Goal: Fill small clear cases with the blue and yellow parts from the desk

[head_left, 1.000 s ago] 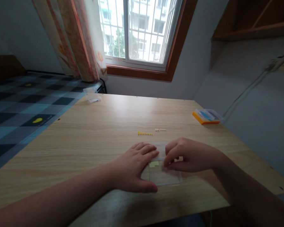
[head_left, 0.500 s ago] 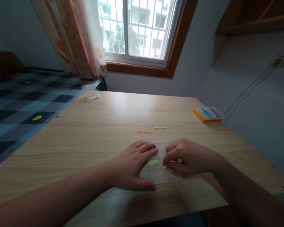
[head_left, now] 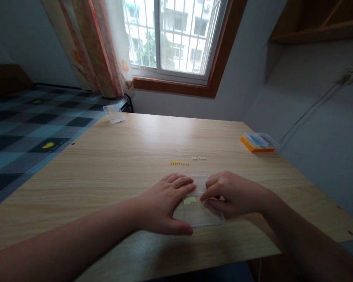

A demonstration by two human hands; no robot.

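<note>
A clear plastic box (head_left: 204, 224) lies opened out on the table in front of me. Pale yellow-green flat pieces (head_left: 190, 200) sit together near its left side. My left hand (head_left: 170, 201) rests with fingers spread over the box's left edge, thumb at the near corner. Over the right part of the box is my right hand (head_left: 223, 194), its fingers curled and the index fingertip and thumb close together beside the pale pieces. Whatever is between those fingertips is too small or hidden to make out.
Beyond the box lie a row of tiny yellow pieces (head_left: 179, 162) and some tiny cream pieces (head_left: 199, 158). Another clear container (head_left: 114, 115) stands at the table's far left corner. An orange-based case (head_left: 257, 143) is at the right, by the wall.
My right index fingertip has shifted slightly left, towards the pale pieces. A small cream piece seen under the right fingertips earlier no longer shows. My left hand stays in place.
</note>
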